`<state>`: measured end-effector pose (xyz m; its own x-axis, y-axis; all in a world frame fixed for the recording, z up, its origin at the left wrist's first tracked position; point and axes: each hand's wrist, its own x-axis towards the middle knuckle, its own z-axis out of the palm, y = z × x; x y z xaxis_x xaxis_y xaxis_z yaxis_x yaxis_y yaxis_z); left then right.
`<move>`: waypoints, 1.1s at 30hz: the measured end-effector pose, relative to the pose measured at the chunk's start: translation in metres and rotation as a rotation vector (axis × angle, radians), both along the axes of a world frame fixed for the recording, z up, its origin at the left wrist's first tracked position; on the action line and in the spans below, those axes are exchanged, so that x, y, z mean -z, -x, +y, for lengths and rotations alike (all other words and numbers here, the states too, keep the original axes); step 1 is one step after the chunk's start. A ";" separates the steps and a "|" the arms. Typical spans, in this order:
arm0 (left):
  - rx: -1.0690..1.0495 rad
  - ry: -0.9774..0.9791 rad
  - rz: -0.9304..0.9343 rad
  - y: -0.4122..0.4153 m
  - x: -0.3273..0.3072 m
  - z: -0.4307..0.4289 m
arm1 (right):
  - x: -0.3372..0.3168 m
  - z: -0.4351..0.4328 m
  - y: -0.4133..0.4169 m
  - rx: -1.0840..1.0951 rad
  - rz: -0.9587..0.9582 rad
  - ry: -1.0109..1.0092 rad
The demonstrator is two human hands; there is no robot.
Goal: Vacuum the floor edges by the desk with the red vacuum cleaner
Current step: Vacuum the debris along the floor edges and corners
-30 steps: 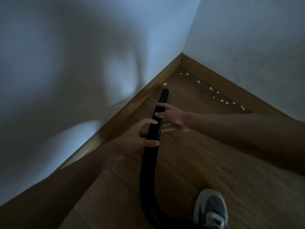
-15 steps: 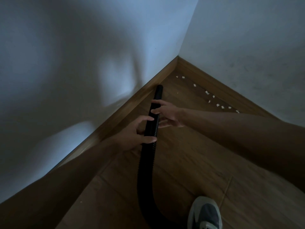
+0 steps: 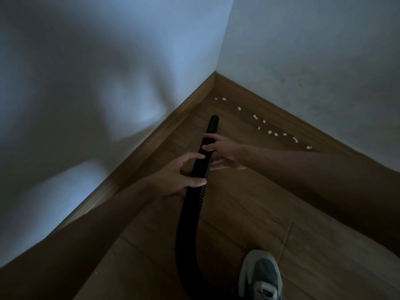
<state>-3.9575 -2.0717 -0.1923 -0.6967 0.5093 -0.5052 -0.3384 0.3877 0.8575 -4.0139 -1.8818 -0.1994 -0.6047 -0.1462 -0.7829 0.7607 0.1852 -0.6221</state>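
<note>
Dim room corner: two white walls (image 3: pixel 86 83) meet above a wooden floor (image 3: pixel 249 202), with a wooden baseboard (image 3: pixel 151 146) running along both. Both bare forearms reach in from the lower edges toward the corner. The black ribbed vacuum hose (image 3: pixel 188 213) comes up from the bottom edge just beside the shoe, curves, and runs straight toward the corner. Its smooth nozzle end (image 3: pixel 213 122) points at the floor close to the left-side baseboard, short of the corner; whether the tip touches the floor, cannot tell. The left hand (image 3: pixel 175 176) grips the ribbed part from the left, thumb laid across the top and the other fingers (image 3: pixel 192 156) curled over, a snug wrap. The right hand (image 3: pixel 225 151) holds the hose just ahead of it from the right. Two fingertips are hooked over the top where ribbed meets smooth, and the rest are spread looser below beside the hose. Grey-and-white shoe (image 3: pixel 260 276) at the bottom, on the floor. Small white paper scraps (image 3: pixel 270 132) lie in a loose line along the right-side baseboard, apart from the nozzle.
</note>
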 end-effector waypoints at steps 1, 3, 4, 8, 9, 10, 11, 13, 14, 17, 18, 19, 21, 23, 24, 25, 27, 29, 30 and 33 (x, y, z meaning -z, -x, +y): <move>0.010 -0.003 -0.006 0.000 -0.001 0.002 | 0.000 0.002 -0.001 0.012 0.004 -0.001; 0.015 -0.019 -0.034 0.002 -0.003 0.007 | -0.002 0.006 -0.002 0.037 0.015 -0.019; 0.012 -0.034 -0.054 0.003 -0.005 0.010 | -0.003 0.009 -0.002 0.047 0.017 -0.031; 0.012 -0.109 -0.138 0.010 -0.009 0.023 | -0.011 0.021 0.005 0.037 -0.003 -0.070; 0.006 -0.116 -0.153 0.012 -0.010 0.025 | -0.013 0.023 0.008 0.028 -0.011 -0.073; -0.008 -0.122 -0.164 0.014 -0.009 0.027 | -0.015 0.024 0.011 0.021 -0.015 -0.076; -0.023 -0.126 -0.169 0.016 -0.007 0.029 | -0.016 0.025 0.014 0.017 -0.012 -0.081; -0.047 -0.115 -0.164 0.020 -0.002 0.029 | -0.015 0.022 0.019 0.011 0.002 -0.097; -0.054 -0.110 -0.168 0.021 0.001 0.029 | -0.013 0.019 0.020 0.007 0.009 -0.103; -0.073 -0.099 -0.188 0.025 0.009 0.026 | -0.006 0.012 0.022 0.010 0.017 -0.117; -0.083 -0.093 -0.183 0.025 0.011 0.025 | -0.004 0.010 0.024 0.015 0.020 -0.119; -0.098 -0.095 -0.178 0.026 0.011 0.025 | -0.003 0.008 0.026 0.019 0.024 -0.116; -0.140 -0.112 -0.171 0.027 0.012 0.026 | -0.003 0.004 0.031 0.031 0.031 -0.106; -0.182 -0.126 -0.167 0.029 0.012 0.027 | -0.004 0.000 0.037 0.044 0.046 -0.103; -0.200 -0.135 -0.167 0.030 0.012 0.028 | -0.004 -0.002 0.041 0.044 0.056 -0.104; -0.214 -0.142 -0.169 0.031 0.013 0.028 | -0.003 -0.004 0.043 0.041 0.065 -0.105; -0.233 -0.151 -0.177 0.033 0.013 0.028 | -0.002 -0.006 0.049 0.026 0.073 -0.104; -0.244 -0.158 -0.172 0.036 0.013 0.029 | -0.001 -0.005 0.053 0.006 0.077 -0.106; -0.250 -0.162 -0.171 0.038 0.014 0.030 | -0.001 -0.003 0.056 0.001 0.079 -0.107; -0.276 -0.178 -0.168 0.044 0.015 0.035 | 0.000 0.002 0.065 -0.008 0.088 -0.104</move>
